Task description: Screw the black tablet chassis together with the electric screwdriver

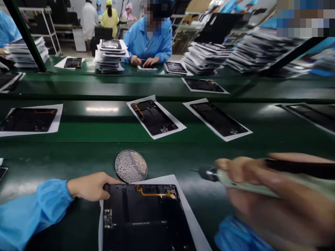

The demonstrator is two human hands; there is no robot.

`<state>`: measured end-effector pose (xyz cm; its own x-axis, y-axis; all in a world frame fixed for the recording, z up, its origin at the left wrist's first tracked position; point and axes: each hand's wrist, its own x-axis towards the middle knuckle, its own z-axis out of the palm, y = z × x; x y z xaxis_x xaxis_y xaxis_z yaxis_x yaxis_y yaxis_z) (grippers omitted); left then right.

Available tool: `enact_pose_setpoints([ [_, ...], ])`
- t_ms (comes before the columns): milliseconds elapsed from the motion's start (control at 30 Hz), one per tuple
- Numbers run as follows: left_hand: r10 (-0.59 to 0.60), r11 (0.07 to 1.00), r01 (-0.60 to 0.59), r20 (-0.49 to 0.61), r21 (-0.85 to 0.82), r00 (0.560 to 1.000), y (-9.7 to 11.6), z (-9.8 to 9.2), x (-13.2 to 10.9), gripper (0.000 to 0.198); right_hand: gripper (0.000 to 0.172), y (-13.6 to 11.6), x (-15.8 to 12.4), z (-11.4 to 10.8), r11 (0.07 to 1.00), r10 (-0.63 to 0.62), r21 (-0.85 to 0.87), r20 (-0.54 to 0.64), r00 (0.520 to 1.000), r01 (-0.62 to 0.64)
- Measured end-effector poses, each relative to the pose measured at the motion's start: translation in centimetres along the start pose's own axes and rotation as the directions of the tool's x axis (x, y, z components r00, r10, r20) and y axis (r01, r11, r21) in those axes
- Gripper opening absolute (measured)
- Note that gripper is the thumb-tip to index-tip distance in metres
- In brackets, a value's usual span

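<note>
A black tablet back panel (146,219) with an orange flex cable lies on a white sheet (192,223) right in front of me. My left hand (89,186) in a blue sleeve grips the panel's upper left corner, fingers closed on its edge. My right hand (277,195) is close to the camera and blurred. It is wrapped round an electric screwdriver (217,174) whose thin bit points left, hovering to the right of the panel. A round metal dish of tiny screws (131,166) sits just above the panel.
More black panels on white sheets (154,116) (218,119) (28,119) ride the green conveyor (104,136). Across it a person in a blue coat (149,42) works at a panel beside tall stacks of panels (110,55) (206,55). Other people stand far back.
</note>
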<state>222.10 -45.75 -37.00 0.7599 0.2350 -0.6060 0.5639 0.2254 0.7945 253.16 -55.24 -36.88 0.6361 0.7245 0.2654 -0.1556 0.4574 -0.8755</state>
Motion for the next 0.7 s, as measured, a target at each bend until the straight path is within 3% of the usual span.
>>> enact_pose_setpoints([
  [100, 0.047, 0.958, -0.05, 0.017, 0.283, 0.999, 0.1, -0.7, 0.1, 0.051, 0.02, 2.3, -1.0, 5.0, 0.995, 0.062, 0.065, 0.174, 0.983, -0.074],
  [200, 0.179, 0.823, -0.148, -0.002, 0.549, 0.984, -0.5, -0.3, 1.2, 0.039, 0.022, 5.4, -1.9, 6.9, 0.984, 0.149, 0.046, 0.29, 0.945, -0.17],
  [367, 0.306, 0.607, -0.122, -0.089, 0.785, 0.948, -1.2, 2.2, 2.5, 0.013, 0.026, 7.9, -2.5, 6.8, 0.977, 0.185, 0.04, 0.327, 0.927, -0.209],
  [533, 0.389, 0.259, -0.015, -0.089, 0.966, 0.917, -1.0, 4.5, 3.4, 0.01, 0.028, 7.9, -2.4, 6.6, 0.974, 0.197, 0.042, 0.325, 0.925, -0.222],
  [700, 0.594, 0.181, -0.024, -0.09, 0.983, 0.799, -1.3, 5.4, 4.5, 0.009, 0.028, 8.3, -2.0, 5.8, 0.97, 0.225, 0.007, 0.35, 0.909, -0.243],
])
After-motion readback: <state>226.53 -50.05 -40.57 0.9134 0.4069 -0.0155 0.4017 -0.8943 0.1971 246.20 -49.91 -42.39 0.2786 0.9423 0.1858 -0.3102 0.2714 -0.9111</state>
